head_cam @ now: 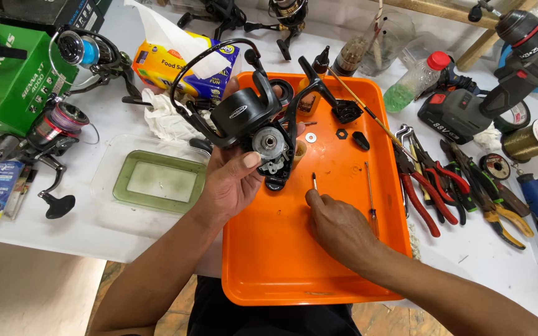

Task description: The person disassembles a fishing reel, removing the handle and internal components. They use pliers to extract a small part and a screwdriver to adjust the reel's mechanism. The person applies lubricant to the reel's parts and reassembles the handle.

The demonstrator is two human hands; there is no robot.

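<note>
White worktable (157,239), crowded on every side, with an orange tray (281,261) at the middle reaching to the near edge. Near half of that tray bare, open room there; far half strewn with a washer (311,137), a nut (342,134), a black handle piece (334,102) and a thin screwdriver (372,199).

Left hand (231,183) raised over the tray's far left corner, fingers wrapped tight round a black spinning reel (253,121), side open, grey gear showing, bail wire arched above. Right hand (337,224) low over the tray's middle, fingertips pinched on a small tool (314,182) pointing up toward the reel, just apart from it.

Hemmed in left by a green-lidded box (157,180), a rag (166,118) and further reels (57,127); right by red-handled pliers (428,186), a cordless drill (468,112) and a clear bottle (415,81).
</note>
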